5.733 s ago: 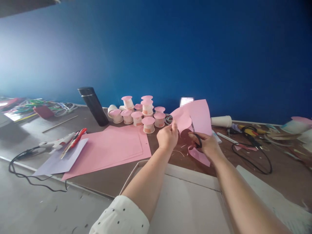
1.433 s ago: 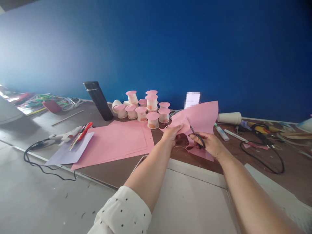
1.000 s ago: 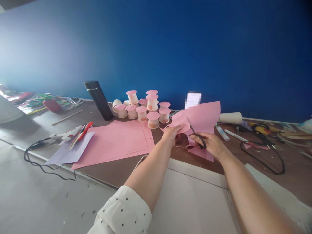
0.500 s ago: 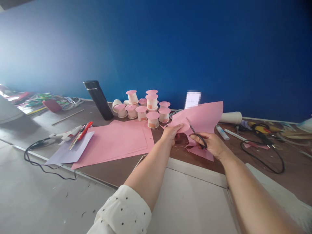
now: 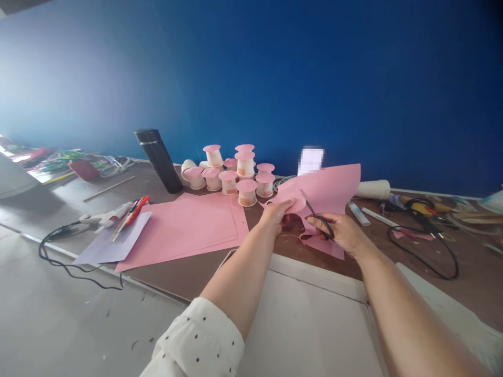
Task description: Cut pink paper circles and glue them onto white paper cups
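Observation:
My left hand pinches a rounded part of a pink paper sheet held above the brown board. My right hand is closed on black-handled scissors, whose blades run up into the pink sheet beside the rounded part. A curled pink offcut hangs below the scissors, just under my right hand.
A stack of pink sheets lies to the left, with a lilac sheet, a glue gun and red-handled cutters on it. Several pink-topped cups and a black flask stand behind. A white cup, tubes and black cables lie at the right. A white box sits under my forearms.
Since 5.7 s ago the paper and both hands have sunk lower toward the board. Over the last second the sheet's far corner has swung slightly right and up; the hands barely moved.

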`<state>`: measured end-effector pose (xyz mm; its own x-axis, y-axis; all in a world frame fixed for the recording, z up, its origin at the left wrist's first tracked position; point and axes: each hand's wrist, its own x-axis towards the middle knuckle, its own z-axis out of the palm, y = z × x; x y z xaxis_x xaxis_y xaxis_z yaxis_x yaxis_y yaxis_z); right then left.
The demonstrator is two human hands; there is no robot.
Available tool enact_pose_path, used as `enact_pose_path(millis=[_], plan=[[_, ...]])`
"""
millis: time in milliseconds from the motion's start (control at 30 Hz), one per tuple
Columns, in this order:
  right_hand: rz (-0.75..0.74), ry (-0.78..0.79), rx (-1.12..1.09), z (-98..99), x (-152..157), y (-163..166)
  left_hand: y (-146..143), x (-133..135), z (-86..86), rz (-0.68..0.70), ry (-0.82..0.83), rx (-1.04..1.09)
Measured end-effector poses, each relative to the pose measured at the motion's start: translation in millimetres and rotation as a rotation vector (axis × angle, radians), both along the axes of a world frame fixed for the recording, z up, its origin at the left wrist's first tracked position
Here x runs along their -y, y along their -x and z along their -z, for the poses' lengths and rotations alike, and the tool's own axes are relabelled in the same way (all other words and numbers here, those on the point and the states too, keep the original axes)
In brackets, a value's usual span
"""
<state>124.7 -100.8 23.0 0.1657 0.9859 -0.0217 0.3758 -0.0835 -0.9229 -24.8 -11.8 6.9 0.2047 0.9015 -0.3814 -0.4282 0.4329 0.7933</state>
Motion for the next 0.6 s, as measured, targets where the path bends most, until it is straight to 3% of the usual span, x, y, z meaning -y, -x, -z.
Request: enact_pose_path(millis=[300,600], plan=[[-0.018,-0.002,0.074,9.8,-3.2,-8.6,-1.2,-2.7,4.1,-0.005,-0.040,-0.033],[-0.002,-0.003,0.031,1.6,-0.1,-2.9,-1.0,-4.1,5.7,-0.015,-0.037,-0.027]])
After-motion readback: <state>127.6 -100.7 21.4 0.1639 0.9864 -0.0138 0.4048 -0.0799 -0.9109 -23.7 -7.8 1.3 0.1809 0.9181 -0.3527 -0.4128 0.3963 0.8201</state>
